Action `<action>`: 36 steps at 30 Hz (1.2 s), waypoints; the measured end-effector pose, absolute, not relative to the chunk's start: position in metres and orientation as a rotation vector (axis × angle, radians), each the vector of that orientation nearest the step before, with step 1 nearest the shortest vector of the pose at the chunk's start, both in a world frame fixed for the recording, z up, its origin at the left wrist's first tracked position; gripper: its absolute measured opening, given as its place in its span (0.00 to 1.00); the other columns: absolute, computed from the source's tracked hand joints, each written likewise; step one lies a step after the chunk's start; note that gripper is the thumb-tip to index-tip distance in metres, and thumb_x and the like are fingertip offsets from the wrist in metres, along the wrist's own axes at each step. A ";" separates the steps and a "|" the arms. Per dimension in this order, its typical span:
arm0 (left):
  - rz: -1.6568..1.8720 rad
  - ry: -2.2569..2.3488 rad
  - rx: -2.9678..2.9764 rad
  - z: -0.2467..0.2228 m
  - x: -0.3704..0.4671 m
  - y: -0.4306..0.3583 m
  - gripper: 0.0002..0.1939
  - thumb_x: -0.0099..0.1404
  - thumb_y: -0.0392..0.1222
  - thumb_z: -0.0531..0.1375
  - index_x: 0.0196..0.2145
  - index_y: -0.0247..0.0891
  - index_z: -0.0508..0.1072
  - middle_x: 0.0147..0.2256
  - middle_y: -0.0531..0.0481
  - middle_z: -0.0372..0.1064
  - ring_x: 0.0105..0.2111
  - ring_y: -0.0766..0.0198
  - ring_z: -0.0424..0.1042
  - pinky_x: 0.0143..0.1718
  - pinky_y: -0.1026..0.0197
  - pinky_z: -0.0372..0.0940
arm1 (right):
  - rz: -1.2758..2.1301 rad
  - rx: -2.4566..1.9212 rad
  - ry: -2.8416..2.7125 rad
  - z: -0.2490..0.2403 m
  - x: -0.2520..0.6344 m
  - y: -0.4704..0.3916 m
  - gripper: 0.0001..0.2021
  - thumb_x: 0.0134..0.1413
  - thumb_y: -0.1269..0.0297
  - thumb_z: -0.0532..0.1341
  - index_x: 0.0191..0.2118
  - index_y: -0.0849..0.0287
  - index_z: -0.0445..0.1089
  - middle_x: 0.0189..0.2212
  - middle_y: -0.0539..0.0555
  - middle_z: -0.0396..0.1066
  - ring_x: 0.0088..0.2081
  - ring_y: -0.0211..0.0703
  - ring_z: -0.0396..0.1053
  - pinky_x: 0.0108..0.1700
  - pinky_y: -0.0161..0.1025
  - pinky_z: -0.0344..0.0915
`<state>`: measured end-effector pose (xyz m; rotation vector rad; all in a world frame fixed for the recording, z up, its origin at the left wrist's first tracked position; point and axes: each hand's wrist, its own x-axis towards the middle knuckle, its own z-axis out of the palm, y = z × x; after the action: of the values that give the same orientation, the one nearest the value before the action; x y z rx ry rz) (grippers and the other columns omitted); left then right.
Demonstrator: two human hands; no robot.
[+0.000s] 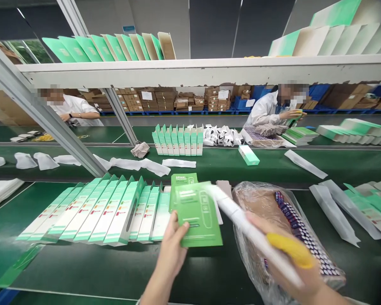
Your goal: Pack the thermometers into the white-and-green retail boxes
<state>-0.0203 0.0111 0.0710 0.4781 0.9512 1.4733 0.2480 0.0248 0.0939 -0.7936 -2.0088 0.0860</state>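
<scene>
My left hand (174,237) pinches a green printed booklet (198,218) by its lower left edge, in front of the row of cartons. My right hand (292,254) is closed around a long white sleeve-like packet (241,216), blurred by motion; its contents are hidden. Something yellow (290,250) covers a finger of that hand. The packet's far end meets the booklet's upper right corner; whether they touch I cannot tell. Behind the booklet stands another green booklet (182,180). Several white and green cartons (95,212) lean upright in a row to the left.
Right of centre lies a plastic-wrapped tray of batteries (305,228), partly behind my right hand. White sleeves (333,212) lie beside it. The green conveyor (209,165) carries a small carton (248,155) and several sleeves. A shelf (190,72) crosses overhead. Two people work opposite.
</scene>
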 end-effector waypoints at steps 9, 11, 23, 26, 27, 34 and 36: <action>1.357 0.755 0.248 0.048 0.022 0.007 0.29 0.61 0.46 0.67 0.58 0.40 0.68 0.50 0.42 0.77 0.50 0.47 0.76 0.50 0.52 0.70 | -0.167 -0.852 -2.376 0.034 0.211 0.013 0.29 0.63 0.80 0.54 0.68 0.64 0.53 0.63 0.67 0.62 0.66 0.60 0.54 0.58 0.54 0.69; 1.356 0.785 0.239 0.046 0.026 0.009 0.30 0.59 0.45 0.69 0.58 0.39 0.69 0.49 0.40 0.77 0.49 0.47 0.76 0.51 0.51 0.70 | -0.177 -0.896 -2.371 0.026 0.209 0.009 0.29 0.62 0.81 0.53 0.68 0.63 0.54 0.62 0.68 0.62 0.64 0.60 0.58 0.56 0.55 0.71; 1.156 0.958 0.571 0.020 0.024 0.009 0.26 0.54 0.52 0.72 0.47 0.35 0.77 0.47 0.37 0.78 0.48 0.42 0.76 0.49 0.48 0.69 | 0.000 -1.148 -2.496 0.071 0.231 0.045 0.30 0.66 0.60 0.56 0.69 0.57 0.49 0.66 0.58 0.57 0.64 0.56 0.56 0.61 0.59 0.63; 1.067 0.905 0.782 0.018 0.026 0.005 0.24 0.60 0.53 0.67 0.49 0.34 0.77 0.47 0.39 0.78 0.47 0.46 0.76 0.47 0.52 0.70 | 0.047 -1.070 -2.483 0.062 0.220 0.061 0.26 0.66 0.65 0.55 0.67 0.60 0.53 0.63 0.60 0.62 0.63 0.54 0.58 0.61 0.56 0.64; 1.066 0.896 0.817 0.017 0.027 0.004 0.23 0.62 0.53 0.65 0.50 0.34 0.76 0.47 0.40 0.78 0.47 0.47 0.76 0.46 0.52 0.70 | 0.072 -1.048 -2.480 0.057 0.215 0.063 0.24 0.66 0.65 0.55 0.66 0.60 0.55 0.60 0.61 0.66 0.61 0.53 0.61 0.59 0.55 0.65; 1.104 0.952 0.872 0.016 0.023 0.009 0.23 0.67 0.51 0.61 0.54 0.34 0.73 0.45 0.40 0.79 0.43 0.50 0.77 0.43 0.54 0.70 | 0.114 -1.233 -2.453 0.042 0.201 0.101 0.15 0.69 0.65 0.49 0.55 0.57 0.68 0.50 0.58 0.73 0.52 0.50 0.68 0.54 0.50 0.66; 1.096 0.955 0.843 0.016 0.020 0.008 0.24 0.66 0.52 0.61 0.54 0.34 0.73 0.45 0.40 0.79 0.42 0.50 0.78 0.43 0.54 0.70 | 0.082 -1.366 -2.388 0.044 0.208 0.137 0.17 0.70 0.67 0.46 0.55 0.61 0.68 0.53 0.63 0.70 0.55 0.53 0.66 0.57 0.53 0.63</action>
<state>0.0204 0.0079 0.0156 0.8428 0.9550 1.0955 0.2075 0.1372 0.0444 -1.3664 -2.3882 0.0822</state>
